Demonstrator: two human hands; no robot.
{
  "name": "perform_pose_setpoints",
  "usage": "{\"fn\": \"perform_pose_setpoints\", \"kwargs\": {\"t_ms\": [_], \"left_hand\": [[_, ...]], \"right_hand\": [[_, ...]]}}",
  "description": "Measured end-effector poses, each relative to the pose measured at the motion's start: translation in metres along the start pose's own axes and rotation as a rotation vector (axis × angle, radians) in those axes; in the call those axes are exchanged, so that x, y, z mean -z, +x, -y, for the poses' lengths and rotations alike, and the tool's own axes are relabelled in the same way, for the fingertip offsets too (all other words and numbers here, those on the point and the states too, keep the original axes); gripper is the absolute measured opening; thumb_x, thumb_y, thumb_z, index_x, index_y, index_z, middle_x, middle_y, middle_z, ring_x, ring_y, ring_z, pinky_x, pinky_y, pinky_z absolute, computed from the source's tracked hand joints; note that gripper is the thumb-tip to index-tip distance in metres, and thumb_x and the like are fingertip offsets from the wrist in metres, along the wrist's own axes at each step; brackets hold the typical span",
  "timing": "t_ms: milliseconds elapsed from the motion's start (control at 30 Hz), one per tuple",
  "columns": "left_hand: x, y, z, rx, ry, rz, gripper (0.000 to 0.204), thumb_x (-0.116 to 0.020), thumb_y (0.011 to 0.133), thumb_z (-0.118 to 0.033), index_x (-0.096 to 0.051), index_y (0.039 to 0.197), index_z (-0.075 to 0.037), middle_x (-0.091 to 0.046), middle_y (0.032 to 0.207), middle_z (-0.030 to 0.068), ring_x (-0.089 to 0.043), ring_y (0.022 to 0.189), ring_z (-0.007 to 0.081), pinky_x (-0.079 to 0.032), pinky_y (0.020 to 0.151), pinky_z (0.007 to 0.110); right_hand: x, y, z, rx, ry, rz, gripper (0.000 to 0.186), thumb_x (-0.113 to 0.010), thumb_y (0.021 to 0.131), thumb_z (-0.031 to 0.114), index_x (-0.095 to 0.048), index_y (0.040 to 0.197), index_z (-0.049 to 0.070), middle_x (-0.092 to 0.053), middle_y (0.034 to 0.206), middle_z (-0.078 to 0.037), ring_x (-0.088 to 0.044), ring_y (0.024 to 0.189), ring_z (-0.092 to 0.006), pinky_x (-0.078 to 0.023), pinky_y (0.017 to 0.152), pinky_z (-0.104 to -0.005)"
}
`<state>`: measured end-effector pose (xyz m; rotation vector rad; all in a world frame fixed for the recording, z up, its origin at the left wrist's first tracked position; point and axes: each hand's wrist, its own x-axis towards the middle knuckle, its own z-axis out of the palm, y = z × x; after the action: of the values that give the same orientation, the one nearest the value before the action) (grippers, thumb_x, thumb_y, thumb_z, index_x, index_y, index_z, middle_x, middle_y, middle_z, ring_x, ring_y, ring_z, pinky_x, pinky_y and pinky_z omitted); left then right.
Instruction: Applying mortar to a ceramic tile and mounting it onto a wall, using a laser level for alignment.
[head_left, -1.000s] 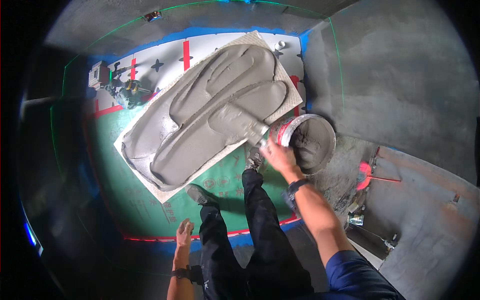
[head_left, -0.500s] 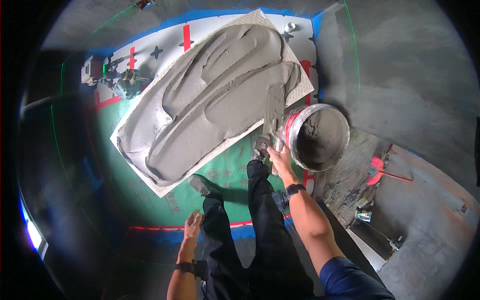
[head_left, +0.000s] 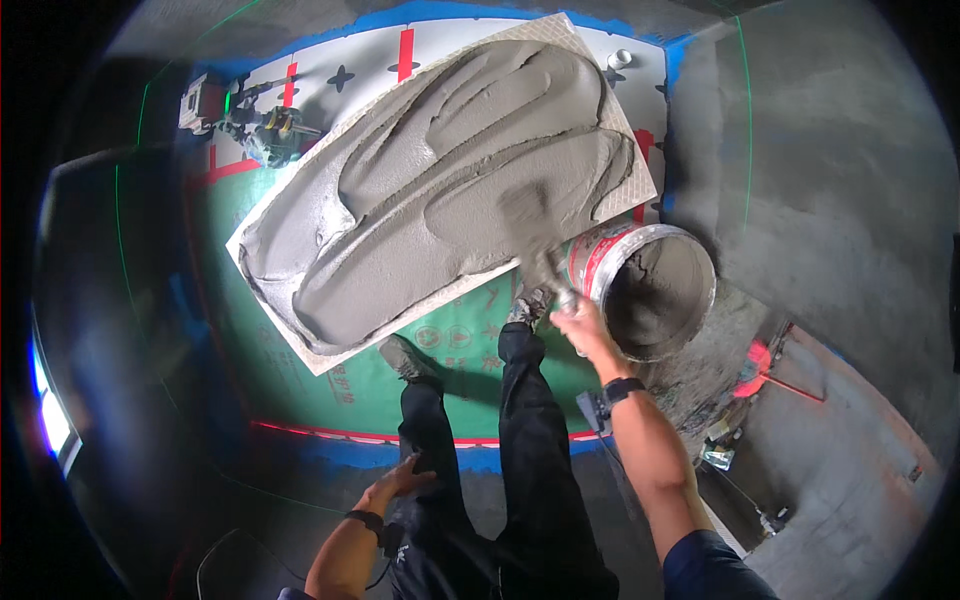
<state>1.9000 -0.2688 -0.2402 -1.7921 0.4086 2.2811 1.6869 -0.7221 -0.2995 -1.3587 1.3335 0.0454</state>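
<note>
My right hand (head_left: 583, 325) is closed around the handle of a trowel (head_left: 540, 265). Motion blurs its blade, which is over the lower right part of a layer of grey mortar (head_left: 400, 240). This ridged mortar covers most of a large pale tile (head_left: 640, 185) with a grid-patterned surface, leaving bare edges and corners. Just right of the trowel stands a bucket (head_left: 606, 258) with a red and white side and grey mortar (head_left: 650, 300) inside. My left hand (head_left: 400, 480) is empty, its fingers stretched out over my left thigh.
Green protective sheeting (head_left: 440, 335) lies under the tile, with white sheeting (head_left: 350, 75) behind. A tool in a clear bag (head_left: 270, 140) sits far left, and a small white cup-like piece (head_left: 620, 60) far right. A red dustpan-like thing (head_left: 755, 368) lies right of the bucket.
The trowel has swung left from beside the bucket to over the mortar. My left hand has come down to my thigh and its fingers have straightened. The whole view has shifted slightly.
</note>
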Motion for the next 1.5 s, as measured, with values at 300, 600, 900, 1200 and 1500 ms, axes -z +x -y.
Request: {"fn": "perform_pose_setpoints", "kwargs": {"t_ms": [300,600,900,1200,1500], "left_hand": [[-0.029,0.009,0.037,0.039,0.036,0.095,0.110,-0.069,0.070,-0.068,-0.020,0.151,-0.012,-0.014,0.145,0.0442,-0.025,0.136,0.0504,-0.028,0.112,0.047],[-0.009,0.017,0.002,0.001,-0.017,0.061,0.107,-0.070,0.071,-0.065,-0.021,0.151,-0.014,-0.020,0.147,0.0387,-0.026,0.137,0.0492,-0.030,0.111,0.047],[-0.017,0.038,0.085,-0.114,-0.235,0.005,0.102,-0.071,0.075,-0.058,-0.025,0.149,-0.006,-0.032,0.146,0.0308,-0.031,0.137,0.0413,-0.032,0.111,0.045],[0.015,0.040,-0.041,-0.149,-0.466,-0.138,0.073,-0.064,0.088,-0.037,-0.034,0.144,-0.001,-0.041,0.143,0.0248,-0.038,0.135,0.0320,-0.032,0.110,0.038],[0.018,0.036,-0.162,-0.300,-0.364,-0.304,0.058,-0.064,0.089,-0.032,-0.047,0.134,0.002,-0.066,0.111,0.0147,-0.062,0.100,0.0206,-0.048,0.088,0.033]], "right_hand": [[-0.042,-0.055,-0.016,0.202,-0.623,0.138,0.019,-0.065,0.078,0.016,-0.059,0.095,0.008,-0.066,0.086,-0.019,-0.063,0.081,-0.0403,-0.049,0.069,-0.0505],[-0.069,-0.040,-0.009,0.214,-0.720,0.179,0.021,-0.065,0.078,0.017,-0.056,0.095,0.008,-0.066,0.087,-0.018,-0.063,0.085,-0.0398,-0.049,0.071,-0.0508],[0.138,-0.130,-0.059,-0.382,-0.734,-0.215,0.020,-0.061,0.077,0.007,-0.058,0.096,0.001,-0.064,0.084,-0.022,-0.063,0.083,-0.0411,-0.047,0.068,-0.0475],[0.128,-0.012,-0.099,-0.320,-0.552,-0.199,0.029,-0.065,0.067,0.017,-0.061,0.091,0.000,-0.064,0.085,-0.025,-0.063,0.083,-0.0442,-0.050,0.073,-0.0482],[0.154,-0.067,-0.121,-0.249,-0.367,-0.396,0.025,-0.068,0.075,0.027,-0.061,0.086,0.005,-0.065,0.081,-0.022,-0.063,0.081,-0.0430,-0.049,0.067,-0.0486]]}}
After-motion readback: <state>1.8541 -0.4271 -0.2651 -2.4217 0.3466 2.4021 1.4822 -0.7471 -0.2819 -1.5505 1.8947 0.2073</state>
